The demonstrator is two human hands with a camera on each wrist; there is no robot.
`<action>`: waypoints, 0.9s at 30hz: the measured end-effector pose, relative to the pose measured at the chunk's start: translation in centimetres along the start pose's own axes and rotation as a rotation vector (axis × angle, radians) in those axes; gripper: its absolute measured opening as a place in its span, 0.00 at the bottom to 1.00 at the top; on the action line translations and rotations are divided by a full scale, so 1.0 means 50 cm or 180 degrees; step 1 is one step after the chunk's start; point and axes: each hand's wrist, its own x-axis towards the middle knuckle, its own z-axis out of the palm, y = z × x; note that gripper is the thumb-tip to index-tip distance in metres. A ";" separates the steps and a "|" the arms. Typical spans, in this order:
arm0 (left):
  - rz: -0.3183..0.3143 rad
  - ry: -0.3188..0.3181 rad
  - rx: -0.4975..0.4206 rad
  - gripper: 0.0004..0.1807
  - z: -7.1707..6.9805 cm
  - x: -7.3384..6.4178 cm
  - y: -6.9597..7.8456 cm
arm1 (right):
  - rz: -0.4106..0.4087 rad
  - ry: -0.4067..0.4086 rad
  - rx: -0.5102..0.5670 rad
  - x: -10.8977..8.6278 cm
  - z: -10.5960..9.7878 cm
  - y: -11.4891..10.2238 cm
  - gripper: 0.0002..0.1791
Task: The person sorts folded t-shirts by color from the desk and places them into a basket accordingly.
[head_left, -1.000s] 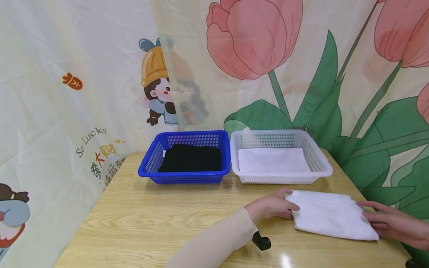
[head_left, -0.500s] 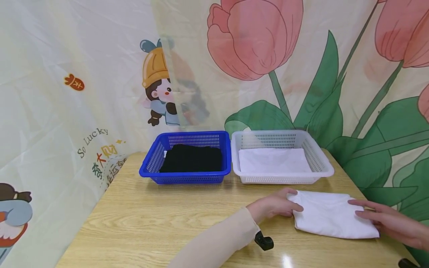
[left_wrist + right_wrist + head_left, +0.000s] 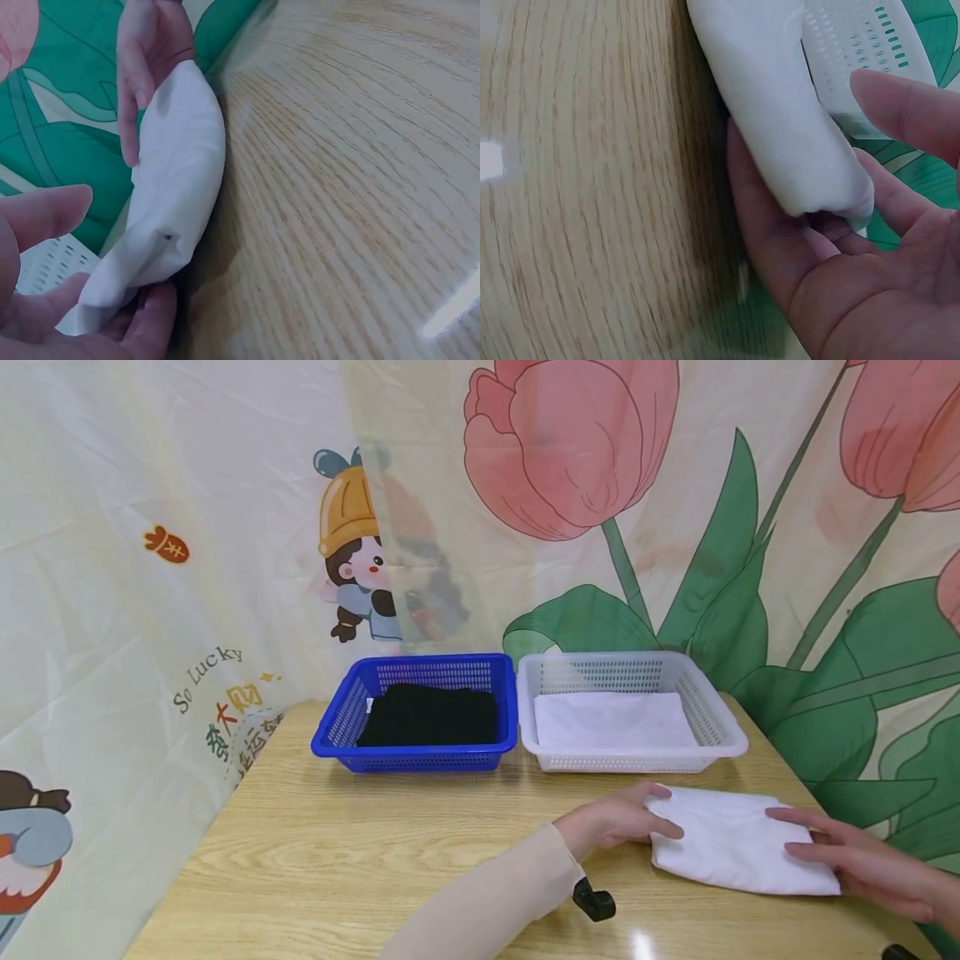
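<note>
A folded white cloth lies at the right of the table, between both hands. My left hand holds its left edge, thumb over the top and fingers tucked underneath. In the left wrist view the thumb stands a little off the fabric. My right hand holds the opposite edge. From the right wrist view, several fingers curl beneath the folded end, while the thumb is raised apart from it. Part of the fingers of each hand is hidden under the cloth.
Behind the cloth stands a white basket with folded white fabric inside. Beside it on the left, a blue basket contains folded black fabric. A printed curtain hangs behind the wooden table.
My right hand has slid leftward, farther over the cloth's right edge. My left hand has shifted slightly right, its thumb farther over the cloth. The baskets have stayed put.
</note>
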 end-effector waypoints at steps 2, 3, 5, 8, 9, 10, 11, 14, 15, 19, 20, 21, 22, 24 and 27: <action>-0.0020 0.0077 0.0166 0.30 0.000 0.000 -0.001 | -0.0032 -0.0026 -0.0057 0.004 0.005 -0.003 0.27; -0.0031 0.0120 0.0224 0.30 -0.001 0.000 -0.003 | -0.0049 -0.0029 -0.0072 0.006 0.008 -0.004 0.28; -0.0013 0.0153 0.0229 0.29 -0.002 0.000 -0.004 | -0.0077 -0.0082 -0.0079 0.009 0.014 -0.005 0.30; 0.0039 0.0186 0.0203 0.28 -0.005 0.001 -0.009 | -0.0182 -0.0185 -0.0108 0.012 0.027 -0.007 0.35; 0.0059 0.0205 0.0219 0.28 -0.006 0.001 -0.011 | -0.0237 -0.0230 -0.0111 0.013 0.031 -0.007 0.36; 0.0075 0.0227 0.0257 0.28 -0.007 0.001 -0.013 | -0.0283 -0.0272 -0.0117 0.015 0.035 -0.008 0.37; 0.0087 0.0244 0.0291 0.28 -0.008 0.000 -0.015 | -0.0334 -0.0298 -0.0132 0.017 0.040 -0.010 0.38; 0.0091 0.0306 0.0446 0.30 -0.011 0.000 -0.019 | -0.0413 -0.0259 -0.0263 0.023 0.052 -0.013 0.39; 0.0090 0.0333 0.0491 0.31 -0.012 0.000 -0.020 | -0.0474 -0.0196 -0.0361 0.024 0.055 -0.013 0.39; 0.0131 0.0444 0.0564 0.33 -0.013 -0.001 -0.025 | -0.0714 0.0176 -0.0898 0.024 0.063 -0.007 0.41; 0.0157 0.0487 0.0562 0.34 -0.013 -0.004 -0.026 | -0.0792 0.0288 -0.1041 0.023 0.065 -0.005 0.41; 0.0183 0.0518 0.0575 0.34 -0.013 -0.006 -0.028 | -0.0855 0.0370 -0.1140 0.022 0.067 -0.004 0.41; 0.0217 0.0539 0.0583 0.35 -0.013 -0.010 -0.029 | -0.0869 0.0445 -0.1217 0.023 0.069 -0.005 0.41; 0.0280 0.0573 0.0613 0.36 -0.015 -0.020 -0.030 | -0.0944 0.0560 -0.1346 0.021 0.074 -0.009 0.41; 0.0399 0.0604 0.0692 0.37 -0.018 -0.038 -0.029 | -0.1052 0.0717 -0.1480 0.012 0.083 -0.022 0.41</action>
